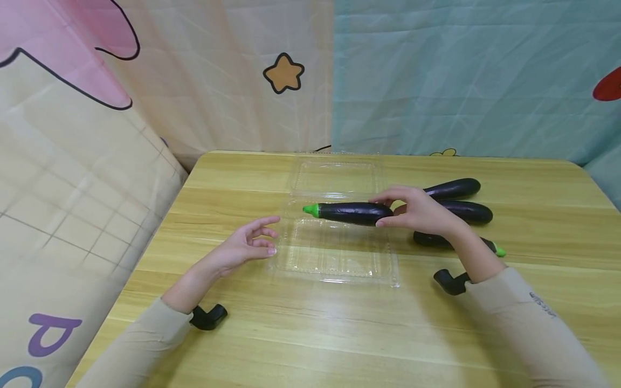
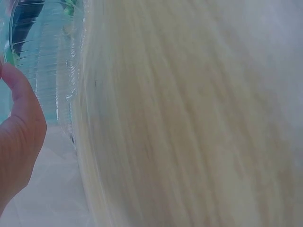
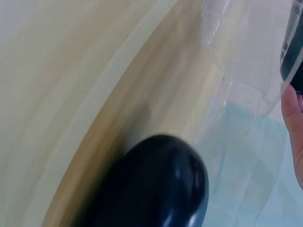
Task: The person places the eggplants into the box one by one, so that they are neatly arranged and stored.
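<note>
My right hand (image 1: 417, 213) pinches the thick end of a dark purple eggplant (image 1: 354, 213) between thumb and fingers. Its green stem tip points left, and it lies over the clear plastic clamshell box (image 1: 335, 276), whose lid is folded open toward the back. To the left of the box, my left hand (image 1: 242, 242) has its fingers spread and holds nothing. In the left wrist view, the left thumb (image 2: 23, 99) shows beside the clear box. The right wrist view has the right thumb (image 3: 292, 111) at the held eggplant's end.
Right of the box lie another eggplant (image 1: 456, 188) at the back, a middle eggplant (image 1: 468, 212) and a front eggplant (image 1: 432, 240), partly behind my right forearm. All rest on the wooden table (image 1: 315, 334). A patterned curtain (image 1: 412, 81) hangs behind it.
</note>
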The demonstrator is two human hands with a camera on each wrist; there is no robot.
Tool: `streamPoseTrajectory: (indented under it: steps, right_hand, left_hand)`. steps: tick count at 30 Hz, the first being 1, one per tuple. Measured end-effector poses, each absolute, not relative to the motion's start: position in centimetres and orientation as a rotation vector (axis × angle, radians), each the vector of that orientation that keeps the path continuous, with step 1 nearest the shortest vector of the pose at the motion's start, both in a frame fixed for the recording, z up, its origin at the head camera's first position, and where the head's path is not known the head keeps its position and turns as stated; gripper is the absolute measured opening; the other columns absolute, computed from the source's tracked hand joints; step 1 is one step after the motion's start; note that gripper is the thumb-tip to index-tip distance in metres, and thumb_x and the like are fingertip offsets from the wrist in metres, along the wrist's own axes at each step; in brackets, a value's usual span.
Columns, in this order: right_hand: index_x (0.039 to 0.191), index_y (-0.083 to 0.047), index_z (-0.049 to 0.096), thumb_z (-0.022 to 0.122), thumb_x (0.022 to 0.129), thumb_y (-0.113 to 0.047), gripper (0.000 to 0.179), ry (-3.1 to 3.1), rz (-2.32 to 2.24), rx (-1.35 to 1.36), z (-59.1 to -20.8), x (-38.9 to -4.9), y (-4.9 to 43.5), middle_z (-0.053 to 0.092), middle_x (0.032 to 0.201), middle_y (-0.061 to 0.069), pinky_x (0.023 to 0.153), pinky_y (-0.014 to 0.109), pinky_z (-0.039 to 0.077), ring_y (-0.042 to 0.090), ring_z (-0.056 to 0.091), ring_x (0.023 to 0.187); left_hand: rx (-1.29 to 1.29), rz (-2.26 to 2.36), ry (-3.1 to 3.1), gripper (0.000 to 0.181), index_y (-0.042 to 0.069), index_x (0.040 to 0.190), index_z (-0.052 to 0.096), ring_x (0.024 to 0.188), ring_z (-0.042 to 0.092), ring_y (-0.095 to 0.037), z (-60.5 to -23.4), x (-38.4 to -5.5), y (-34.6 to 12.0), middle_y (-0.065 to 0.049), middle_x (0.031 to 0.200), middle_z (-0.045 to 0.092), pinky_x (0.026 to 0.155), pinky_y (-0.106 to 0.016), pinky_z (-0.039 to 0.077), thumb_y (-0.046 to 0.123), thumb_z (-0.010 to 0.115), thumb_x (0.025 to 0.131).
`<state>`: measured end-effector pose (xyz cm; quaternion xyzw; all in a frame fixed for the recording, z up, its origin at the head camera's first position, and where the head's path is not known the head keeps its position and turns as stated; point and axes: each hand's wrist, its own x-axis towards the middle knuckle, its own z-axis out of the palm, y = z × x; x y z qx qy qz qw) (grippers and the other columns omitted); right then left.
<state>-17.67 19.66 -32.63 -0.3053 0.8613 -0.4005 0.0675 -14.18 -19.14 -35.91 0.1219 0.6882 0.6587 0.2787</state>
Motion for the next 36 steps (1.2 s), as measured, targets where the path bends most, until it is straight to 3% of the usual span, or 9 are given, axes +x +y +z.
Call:
streamPoseTrajectory:
  steps: [14, 21, 36]
  right_hand:
    - [0.12, -0.006, 0.062, 0.077, 0.077, -0.02, 0.048, 2.556, -1.192, -0.933, -34.0, -18.7, 16.7, 0.059, 0.106, 0.007, 0.074, 0.032, 0.054, 0.02, 0.051, 0.094]
    - [0.121, -0.006, 0.061, 0.076, 0.078, -0.022, 0.048, 2.606, -1.09, -0.966, -34.0, -18.6, 16.1, 0.059, 0.109, 0.007, 0.072, 0.029, 0.053, 0.02, 0.053, 0.096]
    - [0.115, -0.008, 0.065, 0.078, 0.075, -0.022, 0.044, 2.782, -0.803, -1.126, -35.0, -18.5, 15.0, 0.061, 0.1, 0.006, 0.063, 0.029, 0.049, 0.018, 0.054, 0.082]
  left_hand:
    - [0.323, 1.781, 1.828, 0.076, 0.001, 0.146, 0.021, 0.091, 0.057, -0.012, -36.1, -14.2, -19.2, -0.02, 0.122, 0.039, 0.079, -0.023, 0.051, -0.007, 0.063, 0.083]
    - [0.317, 1.796, 1.816, 0.076, 0.001, 0.146, 0.022, 0.093, 0.055, -0.013, -36.1, -14.2, -19.2, -0.02, 0.123, 0.04, 0.08, -0.024, 0.051, -0.009, 0.061, 0.083]
    - [0.3, 1.822, 1.773, 0.074, 0.003, 0.146, 0.022, 0.094, 0.054, -0.013, -36.1, -14.4, -19.2, -0.016, 0.123, 0.039, 0.079, -0.021, 0.052, -0.01, 0.059, 0.083]
